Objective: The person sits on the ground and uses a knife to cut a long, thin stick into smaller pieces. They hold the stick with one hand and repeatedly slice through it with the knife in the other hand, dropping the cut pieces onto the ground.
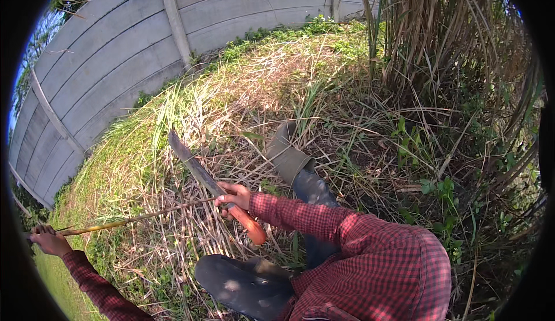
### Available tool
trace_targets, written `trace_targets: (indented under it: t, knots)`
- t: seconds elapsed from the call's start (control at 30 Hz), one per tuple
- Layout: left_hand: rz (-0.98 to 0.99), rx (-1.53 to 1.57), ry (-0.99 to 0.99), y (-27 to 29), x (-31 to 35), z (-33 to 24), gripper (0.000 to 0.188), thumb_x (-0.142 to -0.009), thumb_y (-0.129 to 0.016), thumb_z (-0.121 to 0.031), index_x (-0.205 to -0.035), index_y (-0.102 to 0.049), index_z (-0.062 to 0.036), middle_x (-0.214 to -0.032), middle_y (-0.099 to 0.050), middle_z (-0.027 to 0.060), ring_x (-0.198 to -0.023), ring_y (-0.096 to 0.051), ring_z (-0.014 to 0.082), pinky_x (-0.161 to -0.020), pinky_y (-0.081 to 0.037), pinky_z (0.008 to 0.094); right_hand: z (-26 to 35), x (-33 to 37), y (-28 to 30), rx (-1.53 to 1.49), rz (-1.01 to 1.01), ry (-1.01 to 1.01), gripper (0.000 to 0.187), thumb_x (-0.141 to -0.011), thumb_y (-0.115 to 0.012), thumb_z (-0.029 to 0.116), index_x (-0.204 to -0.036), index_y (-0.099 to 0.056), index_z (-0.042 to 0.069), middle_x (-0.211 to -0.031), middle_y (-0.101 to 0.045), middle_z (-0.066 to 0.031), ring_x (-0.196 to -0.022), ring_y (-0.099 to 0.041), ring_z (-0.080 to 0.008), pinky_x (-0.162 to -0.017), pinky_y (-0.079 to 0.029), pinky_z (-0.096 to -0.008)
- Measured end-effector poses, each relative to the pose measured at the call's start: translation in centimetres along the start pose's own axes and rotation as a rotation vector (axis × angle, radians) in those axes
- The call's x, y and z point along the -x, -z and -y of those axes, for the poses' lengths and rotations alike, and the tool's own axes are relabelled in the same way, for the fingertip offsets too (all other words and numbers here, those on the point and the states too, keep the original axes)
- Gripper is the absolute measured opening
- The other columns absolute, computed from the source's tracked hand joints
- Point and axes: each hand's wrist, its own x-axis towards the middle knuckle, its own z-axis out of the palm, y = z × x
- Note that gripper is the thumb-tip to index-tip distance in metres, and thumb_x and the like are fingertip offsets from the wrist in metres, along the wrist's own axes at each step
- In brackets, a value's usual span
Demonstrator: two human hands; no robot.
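Observation:
My right hand (234, 197) is closed around a machete (195, 166), near where its dark blade meets the orange-red handle (248, 225). The blade slants up and to the left. Out at the far left, my left hand (50, 241) is closed on a long, thin stalk (136, 219), yellowish near that hand and brown farther along. The stalk stretches across to my right hand, where its thin end meets the fingers. Whether those fingers also grip it, I cannot tell.
Dry cut stalks and grass (191, 234) litter the ground around my legs. A rubber boot (287, 154) stands ahead. On the right rises a tall clump of dry grass (422, 38). A concrete panel wall (115, 49) runs along the back and left.

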Motion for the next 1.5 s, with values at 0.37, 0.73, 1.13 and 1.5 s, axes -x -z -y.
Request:
trace_targets:
  t: [0.37,0.73,1.13,1.5]
  knots:
    - [0.152,0.056,-0.052,-2.9,15.2,-0.2,0.042,-0.09,-0.031,-0.045,-0.074,-0.033,-0.0055,-0.052,-0.034,0.0024,-0.04,-0.033,0.0093,-0.035,-0.031,0.0232,-5.6,1.3,1.6,1.178,-0.077,0.036,0.061,-0.072,-0.06,0.017,-0.128,-0.037,0.006,-0.103,-0.057,-0.0158,-0.087,-0.056,-0.0204,-0.079,-0.044,-0.0316]
    - [0.376,0.154,0.081,-3.2,17.6,-2.5,0.042,-0.089,-0.034,-0.047,-0.069,-0.03,-0.0098,-0.052,-0.027,-0.0012,-0.044,-0.027,0.0105,-0.042,-0.027,0.0238,-7.8,-0.6,-7.6,1.152,0.017,0.288,0.038,-0.075,-0.057,0.034,-0.104,-0.049,0.012,-0.078,-0.061,-0.0156,-0.075,-0.06,-0.0322,-0.07,-0.047,-0.0403]
    - [0.26,0.06,0.011,-1.2,17.2,-1.4,0.034,-0.09,-0.032,-0.044,-0.077,-0.029,-0.0131,-0.056,-0.031,-0.0007,-0.044,-0.029,0.0105,-0.04,-0.024,0.0238,-10.5,-5.7,-1.4,1.527,0.085,0.241,0.03,-0.075,-0.056,0.028,-0.094,-0.05,0.005,-0.079,-0.058,-0.0186,-0.073,-0.057,-0.0359,-0.067,-0.047,-0.0415]
    - [0.213,0.022,0.043,1.0,16.7,-0.5,0.039,-0.09,-0.027,-0.047,-0.073,-0.031,-0.0125,-0.057,-0.035,-0.0006,-0.045,-0.028,0.0103,-0.04,-0.025,0.0221,-14.3,-8.0,10.5,1.609,-0.204,-0.634,0.044,-0.076,-0.056,0.032,-0.112,-0.05,0.007,-0.1,-0.058,-0.0177,-0.094,-0.057,-0.0312,-0.083,-0.044,-0.0388]
